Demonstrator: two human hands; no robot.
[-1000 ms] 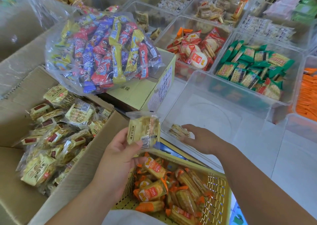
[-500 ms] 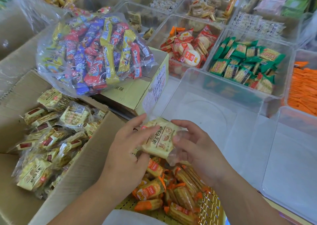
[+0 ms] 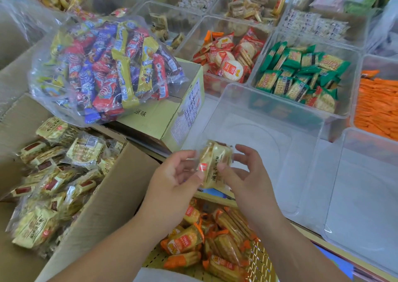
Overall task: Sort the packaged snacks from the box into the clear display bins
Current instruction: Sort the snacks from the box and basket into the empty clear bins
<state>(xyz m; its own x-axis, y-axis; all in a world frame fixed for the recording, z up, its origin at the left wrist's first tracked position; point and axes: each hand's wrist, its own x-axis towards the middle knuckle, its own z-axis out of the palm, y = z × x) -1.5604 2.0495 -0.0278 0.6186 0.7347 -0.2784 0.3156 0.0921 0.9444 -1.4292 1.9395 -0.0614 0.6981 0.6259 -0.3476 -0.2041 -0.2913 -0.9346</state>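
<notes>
Both hands are on one cream snack pack (image 3: 215, 163), pinched between the left hand (image 3: 174, 180) thumb and the right hand (image 3: 243, 174) thumb, other fingers spread loose. Just past the fingertips sits the empty clear bin (image 3: 269, 101); the cardboard box (image 3: 103, 197) of matching packs is left of the left fingers.

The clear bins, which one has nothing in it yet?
The big clear bin right beyond the hands, in front of the bins of red-wrapped rice crackers and green biscuit packs. Its floor looks bare; those hold snacks.
</notes>
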